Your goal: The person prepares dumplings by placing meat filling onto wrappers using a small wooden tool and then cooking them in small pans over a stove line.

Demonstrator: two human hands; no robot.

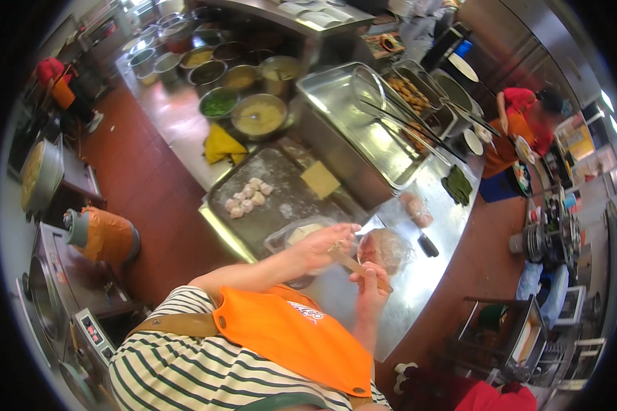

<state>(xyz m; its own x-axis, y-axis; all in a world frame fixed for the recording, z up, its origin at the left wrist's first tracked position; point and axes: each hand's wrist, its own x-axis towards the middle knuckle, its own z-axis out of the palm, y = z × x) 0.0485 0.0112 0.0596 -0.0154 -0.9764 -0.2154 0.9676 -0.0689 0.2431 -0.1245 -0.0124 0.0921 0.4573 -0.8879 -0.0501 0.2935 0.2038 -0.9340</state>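
My left hand [329, 245] is cupped over the table's near side, with a small pale dough wrapper [335, 251] partly hidden in its fingers. In my right hand [372, 283] is a flat wooden spatula [353, 264], its tip reaching into my left hand. Just beyond, a plastic-lined bowl of pinkish minced filling [375, 249] sits on the steel table. A clear plastic bag with pale wrappers [301, 234] lies partly under my left forearm. Several filled dumplings [248, 198] rest in a group on a floured dark tray [288, 209], with a square yellowish sheet [320, 180] to their right.
A cleaver's black handle [428, 245] lies right of the bowl. Ahead stand a deep steel basin [334, 103] with a strainer, a yellow cloth [223, 145] and several food pots [259, 115]. A co-worker [524, 118] holds a plate at right; another person [59, 85] stands far left.
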